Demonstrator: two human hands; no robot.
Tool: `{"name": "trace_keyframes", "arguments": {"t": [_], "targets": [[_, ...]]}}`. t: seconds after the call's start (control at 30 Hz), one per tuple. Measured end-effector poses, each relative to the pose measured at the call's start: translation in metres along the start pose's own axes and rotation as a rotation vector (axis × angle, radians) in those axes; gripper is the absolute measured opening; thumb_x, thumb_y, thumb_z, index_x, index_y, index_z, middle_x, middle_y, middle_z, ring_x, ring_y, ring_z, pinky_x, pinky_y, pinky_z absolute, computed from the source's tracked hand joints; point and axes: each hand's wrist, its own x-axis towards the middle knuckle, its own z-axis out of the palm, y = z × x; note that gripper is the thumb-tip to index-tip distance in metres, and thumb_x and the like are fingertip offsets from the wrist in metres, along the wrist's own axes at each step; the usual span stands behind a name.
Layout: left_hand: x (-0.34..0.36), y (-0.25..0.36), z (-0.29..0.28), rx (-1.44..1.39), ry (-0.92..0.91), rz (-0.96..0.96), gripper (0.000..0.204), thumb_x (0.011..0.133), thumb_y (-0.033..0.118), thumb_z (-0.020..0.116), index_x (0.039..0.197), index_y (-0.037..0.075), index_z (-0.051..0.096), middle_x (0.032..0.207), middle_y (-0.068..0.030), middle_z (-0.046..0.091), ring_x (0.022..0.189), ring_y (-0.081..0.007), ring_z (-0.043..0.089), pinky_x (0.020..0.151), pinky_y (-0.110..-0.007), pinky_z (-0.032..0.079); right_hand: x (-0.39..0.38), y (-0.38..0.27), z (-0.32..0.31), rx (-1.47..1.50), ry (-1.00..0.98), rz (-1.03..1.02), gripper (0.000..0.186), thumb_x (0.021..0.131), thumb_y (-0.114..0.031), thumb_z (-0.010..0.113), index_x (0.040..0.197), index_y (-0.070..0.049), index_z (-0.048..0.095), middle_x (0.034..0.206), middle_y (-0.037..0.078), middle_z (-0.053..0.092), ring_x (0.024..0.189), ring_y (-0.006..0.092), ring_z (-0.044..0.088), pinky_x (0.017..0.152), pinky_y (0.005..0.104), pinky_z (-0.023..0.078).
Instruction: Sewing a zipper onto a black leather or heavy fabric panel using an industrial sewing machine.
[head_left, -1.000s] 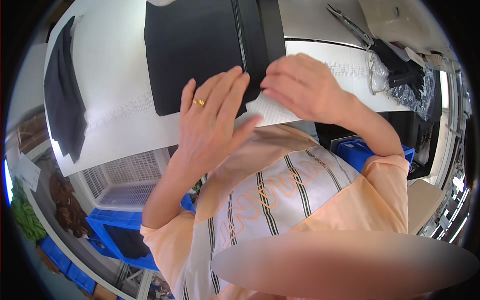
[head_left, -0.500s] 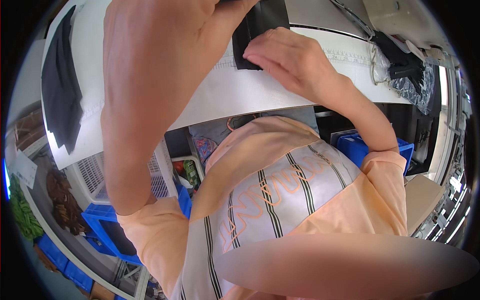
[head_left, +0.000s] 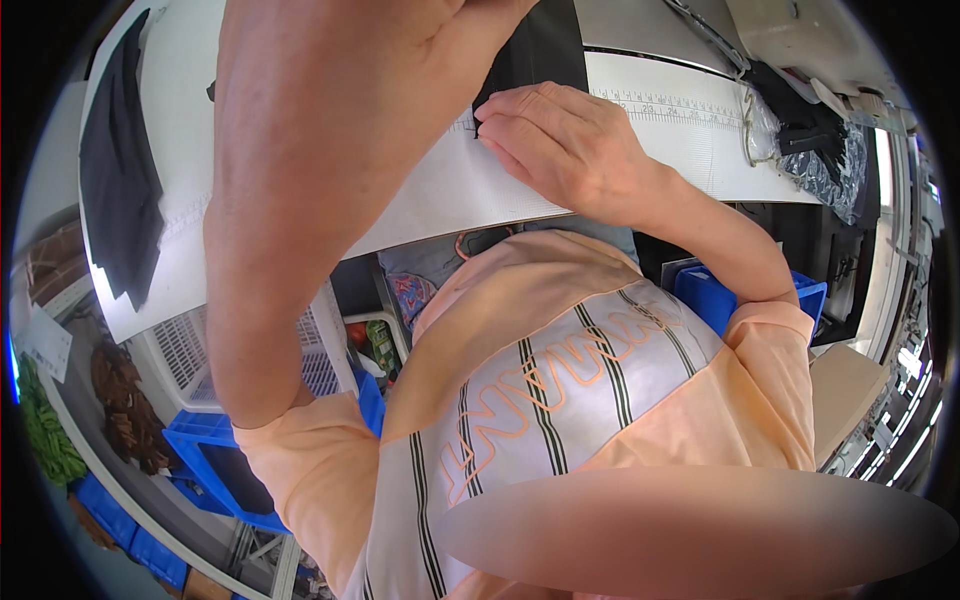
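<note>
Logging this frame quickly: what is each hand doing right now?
Left hand: mostly out of view past the top edge; its grip cannot be told.
Right hand: fingers together, pressing the edge of the black cloth against the white table.

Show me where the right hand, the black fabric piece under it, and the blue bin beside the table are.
right hand (head_left: pixel 570 150): head view, back of the hand.
black fabric piece (head_left: pixel 545 50): head view, its flat upper part.
blue bin (head_left: pixel 715 300): head view, its near wall.

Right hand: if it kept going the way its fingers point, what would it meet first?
The right hand points left; its fingertips already sit at the black fabric edge, so probably that, or the raised left forearm; depth is unclear.
</note>
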Motion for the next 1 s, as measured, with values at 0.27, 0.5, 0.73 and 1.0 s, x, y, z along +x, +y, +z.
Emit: {"name": "trace_keyframes", "arguments": {"t": [0.27, 0.5, 0.73, 1.0], "targets": [[0.0, 0.011, -0.011, 0.053, -0.045, -0.025, 0.011, 0.071, -0.004, 0.07, 0.082, -0.003, 0.067, 0.073, -0.0149, 0.064, 0.062, -0.0239, 0.062, 0.055, -0.031, 0.045, -0.006, -0.005, -0.012, 0.017, -0.102, 0.03, 0.025, 0.064, -0.005, 0.064, 0.089, 0.002, 0.06, 0.095, 0.011, 0.063, 0.08, 0.0237, 0.064, 0.066, 0.0317, 0.056], [-0.05, 0.01, 0.002, 0.223, -0.32, -0.134, 0.034, 0.069, -0.006, 0.067, 0.101, 0.004, 0.07, 0.095, -0.0077, 0.068, 0.085, -0.0233, 0.063, 0.076, -0.031, 0.05, -0.022, -0.033, -0.025, 0.022, -0.213, 0.159, 0.044, 0.079, -0.028, 0.07, 0.106, 0.007, 0.061, 0.115, 0.019, 0.061, 0.107, 0.0332, 0.062, 0.087, 0.0389, 0.054], [-0.1, 0.003, 0.039, 0.253, -0.189, -0.104, 0.045, 0.058, 0.001, 0.07, 0.102, 0.002, 0.068, 0.104, -0.0059, 0.063, 0.093, -0.0237, 0.061, 0.08, -0.034, 0.051, -0.032, -0.036, -0.023, 0.032, -0.166, 0.17, 0.044, 0.079, -0.031, 0.071, 0.105, 0.004, 0.064, 0.107, 0.019, 0.063, 0.109, 0.0347, 0.06, 0.091, 0.041, 0.052], [-0.098, 0.002, 0.037, 0.202, -0.245, -0.16, 0.05, 0.058, -0.006, 0.065, 0.107, 0.002, 0.069, 0.109, -0.0071, 0.065, 0.092, -0.0258, 0.062, 0.08, -0.035, 0.051, -0.032, -0.034, -0.024, 0.121, -0.08, 0.185, 0.037, 0.069, -0.023, 0.079, 0.094, 0.001, 0.067, 0.095, 0.015, 0.066, 0.101, 0.0329, 0.063, 0.087, 0.0397, 0.054]]}}
